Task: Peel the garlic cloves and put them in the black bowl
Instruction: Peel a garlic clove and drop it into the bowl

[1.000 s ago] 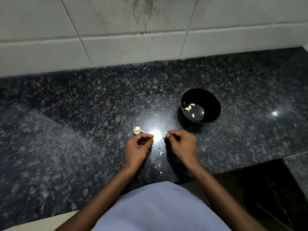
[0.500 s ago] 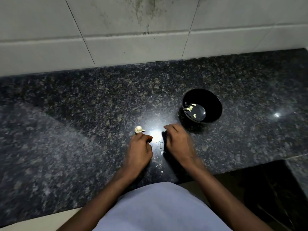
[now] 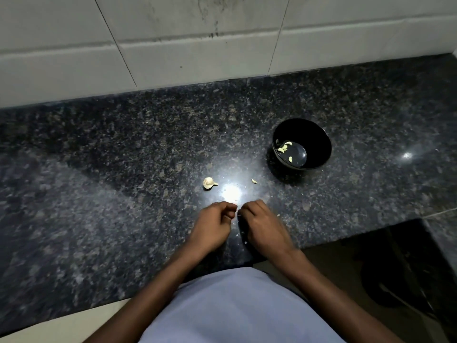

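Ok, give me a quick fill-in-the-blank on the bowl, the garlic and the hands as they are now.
1. The peeled cloves lie inside the ____ bowl.
2. The unpeeled garlic piece lies on the counter to the ____ of the bowl.
3. The left hand and right hand are nearer the person than the bowl, fingers ____.

Missing: black; left; curled

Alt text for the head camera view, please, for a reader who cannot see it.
A person's left hand and right hand, fingers curled, meet fingertip to fingertip over a dark speckled granite counter. Beyond them lie a pale unpeeled garlic piece and a round black bowl holding a few peeled cloves.
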